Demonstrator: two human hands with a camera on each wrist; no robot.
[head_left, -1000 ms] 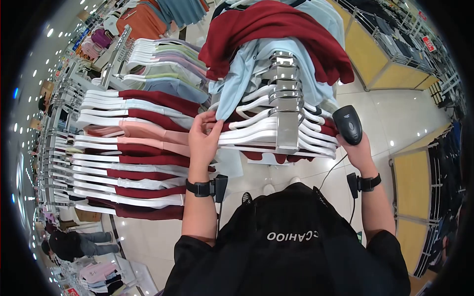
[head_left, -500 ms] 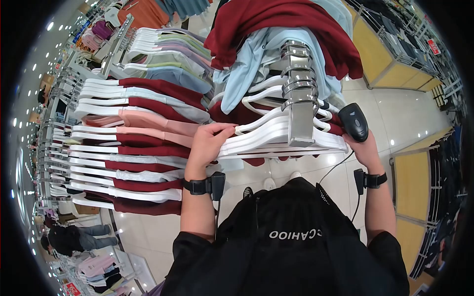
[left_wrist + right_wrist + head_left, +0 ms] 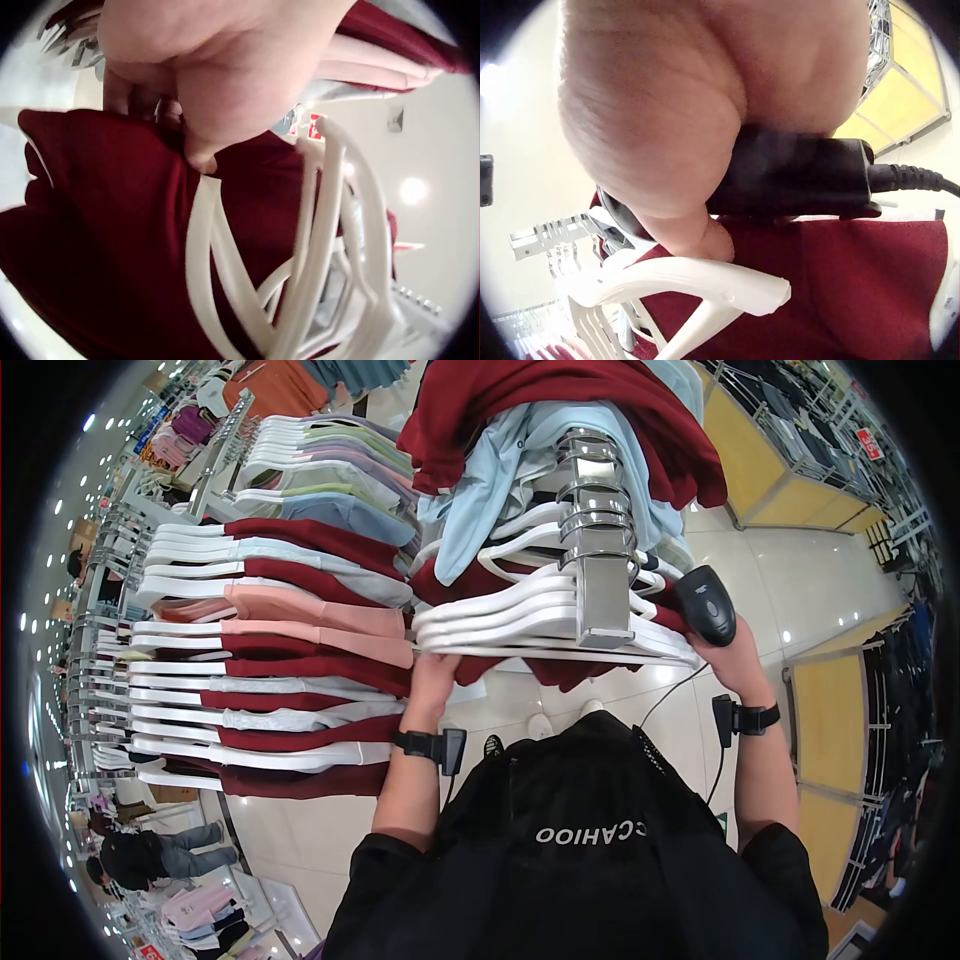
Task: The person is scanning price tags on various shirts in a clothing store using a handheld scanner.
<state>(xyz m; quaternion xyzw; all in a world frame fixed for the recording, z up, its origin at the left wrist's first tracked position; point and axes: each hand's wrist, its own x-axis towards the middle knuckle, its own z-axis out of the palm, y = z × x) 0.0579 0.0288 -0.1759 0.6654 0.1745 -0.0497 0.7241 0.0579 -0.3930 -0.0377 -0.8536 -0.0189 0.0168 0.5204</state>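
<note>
White hangers (image 3: pixel 500 615) with dark red garments hang on the end of a chrome rail (image 3: pixel 603 600). Below their left ends is my left hand (image 3: pixel 432 685), its fingertips hidden there in the head view. The left wrist view shows that hand (image 3: pixel 217 67) pinching dark red cloth (image 3: pixel 112 225) by a hanger tip (image 3: pixel 212 184). My right hand (image 3: pixel 735 660) grips a black handheld scanner (image 3: pixel 706 607) at the hangers' right ends. In the right wrist view its thumb lies against a white hanger (image 3: pixel 682 277), and dark red cloth (image 3: pixel 855 277) hangs beneath the scanner's handle (image 3: pixel 795 176).
Dark red and light blue garments (image 3: pixel 560 395) lie over the rail's far part. On the left stands a rack of hung clothes (image 3: pixel 310 640). Yellow-sided display units (image 3: pixel 830 720) line the right. Another person (image 3: pixel 150 855) is at the lower left.
My left hand has moved down from the light blue garment, past the hangers' left ends, to below them. The hangers have gathered closer together near the rail's end. The right hand still holds the scanner.
</note>
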